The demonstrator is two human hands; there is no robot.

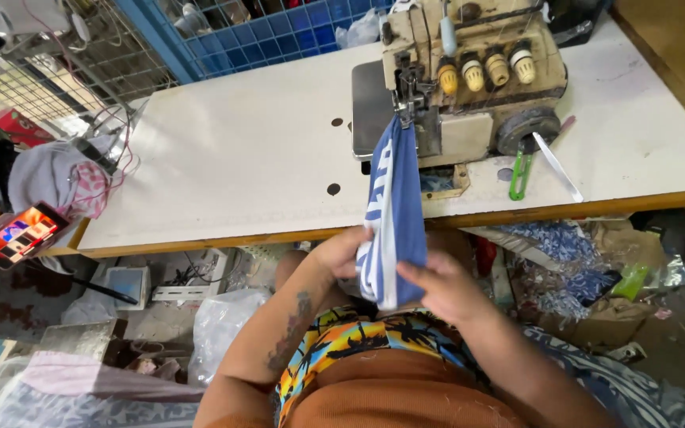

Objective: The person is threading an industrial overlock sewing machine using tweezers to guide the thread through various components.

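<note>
Head view, looking down over a sewing station. A strip of blue fabric [394, 214] with white markings runs from the needle area of an overlock sewing machine [469, 75] down past the front edge of the white counter [239, 158] to the person's lap. The upper end of the fabric sits at the machine's presser foot; the lower end hangs folded below the counter edge, between the two hands.

The left hand [341, 252] grips the left edge of the fabric, its fingers [358, 238] clenched on the cloth. The right hand [441, 287] holds the lower right part of the same strip, its fingers [412, 273] pinched around the fold. Both hands lie just below the counter edge, close together, with the fabric between them.

Four thread tension knobs [485, 70] stand in a row on the machine's front. Green thread snips [520, 176] lie on the counter just right of the machine base, beside a white flat strip [558, 166] set at a slant. A blue plastic crate [279, 32] stands behind the counter. At far left, a phone [21, 234] with a lit screen rests near a heap of cloth [61, 178]. Fabric scraps [564, 261] lie on the floor under the counter to the right.
</note>
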